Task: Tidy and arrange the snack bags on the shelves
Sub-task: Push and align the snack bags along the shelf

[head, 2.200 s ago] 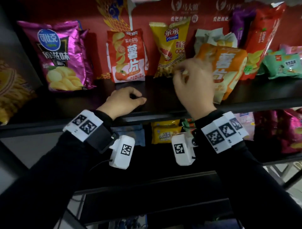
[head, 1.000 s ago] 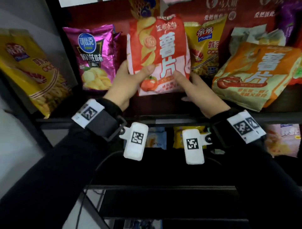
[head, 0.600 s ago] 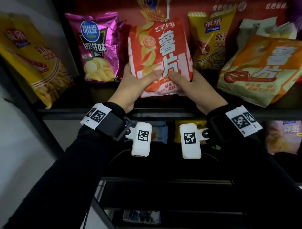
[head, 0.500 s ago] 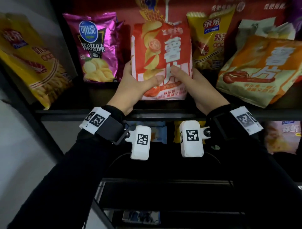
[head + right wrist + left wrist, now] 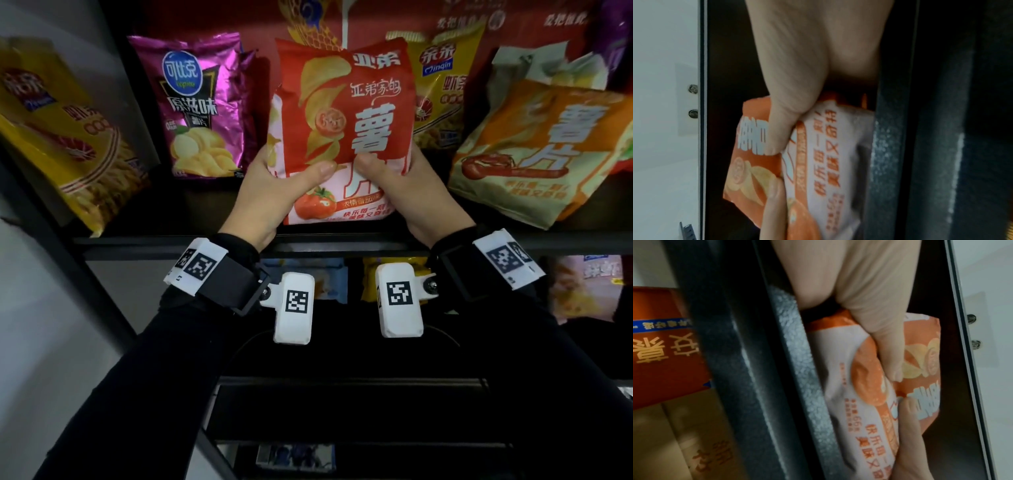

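Head view is showing five snack bags along the upper shelf plus the one being held. At the shelf's left end one yellow shrimp-stick bag is leaning tilted. Next, one magenta chip bag is standing upright against the red back panel. At the middle, just above the shelf's front edge, one red tomato chip bag is being held upright by both hands. The left hand is gripping its lower left side, thumb pressing across the front. The right hand is gripping its lower right side, thumb likewise curling onto the front; the two thumbs are lying close together. Behind it one yellow bag is standing partly hidden. Toward the shelf's right end one orange chip bag is leaning tilted, with one pale bag behind it. On the lower shelf, small packets are showing dimly; their count cannot be told. The left wrist view is showing the left thumb denting the bag.
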### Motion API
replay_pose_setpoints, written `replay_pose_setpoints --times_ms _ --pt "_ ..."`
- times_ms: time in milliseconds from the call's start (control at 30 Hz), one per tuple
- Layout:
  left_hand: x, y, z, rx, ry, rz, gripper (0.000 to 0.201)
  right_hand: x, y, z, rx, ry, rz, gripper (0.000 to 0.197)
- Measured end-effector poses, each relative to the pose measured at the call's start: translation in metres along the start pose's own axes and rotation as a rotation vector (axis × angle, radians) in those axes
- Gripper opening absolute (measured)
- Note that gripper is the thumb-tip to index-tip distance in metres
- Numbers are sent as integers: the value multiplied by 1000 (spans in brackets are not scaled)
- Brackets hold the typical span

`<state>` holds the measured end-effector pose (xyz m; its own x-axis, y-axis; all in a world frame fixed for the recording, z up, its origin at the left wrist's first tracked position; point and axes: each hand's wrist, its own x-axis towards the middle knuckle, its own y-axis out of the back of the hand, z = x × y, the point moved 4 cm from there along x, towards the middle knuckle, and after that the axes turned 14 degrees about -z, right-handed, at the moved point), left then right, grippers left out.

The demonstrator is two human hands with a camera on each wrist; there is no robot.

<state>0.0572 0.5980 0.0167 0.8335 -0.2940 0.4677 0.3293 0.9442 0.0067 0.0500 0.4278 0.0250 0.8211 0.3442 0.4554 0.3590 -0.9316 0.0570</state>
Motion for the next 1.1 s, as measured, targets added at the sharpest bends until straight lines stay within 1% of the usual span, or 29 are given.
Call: replay_pose_setpoints --times_ms 67,133,200,300,367,433,500,567,633,667,733,767,833,900,967,1100 --pt "-1 -4 3 4 -5 -15 60 -2 1 -2 -2 41 43 38" --pt "1 -6 8 14 -7 -28 54 -4 0 -4 -22 57 51 38" --pt "4 -5 15 17 -25 1 50 -4 -2 -7 -43 48 30 38" --pt "7 -5 24 39 -62 78 58 0 -4 -17 -48 18 -11 41" --pt "10 -8 25 40 -63 65 58 5 -2 -25 3 30 29 39" --pt "14 -10 26 31 -43 43 61 9 1 -31 26 48 93 45" --pt "19 -11 31 39 -4 15 69 11 3 -32 27 62 138 52" --pt "24 -10 38 15 -8 12 72 11 5 -30 -25 49 128 54" --pt "26 -8 44 -37 -43 75 68 12 4 -29 -69 2 73 58" --pt "27 -8 46 -40 -61 105 63 13 4 -30 -63 -23 46 66" --pt "28 -12 47 -11 -90 113 55 16 4 -36 -8 -37 29 80" --pt "29 -14 48 -6 -101 105 52 18 5 -40 36 -27 41 81" --pt "31 -16 49 -19 -113 90 50 20 7 -45 107 -6 89 69" --pt "34 -16 54 -27 -98 60 53 19 9 -45 130 0 136 58" --pt "36 -16 56 -38 -73 25 54 19 10 -41 125 -9 143 53" --pt "36 -16 53 -76 -67 68 49 22 10 -46 166 -27 61 64"
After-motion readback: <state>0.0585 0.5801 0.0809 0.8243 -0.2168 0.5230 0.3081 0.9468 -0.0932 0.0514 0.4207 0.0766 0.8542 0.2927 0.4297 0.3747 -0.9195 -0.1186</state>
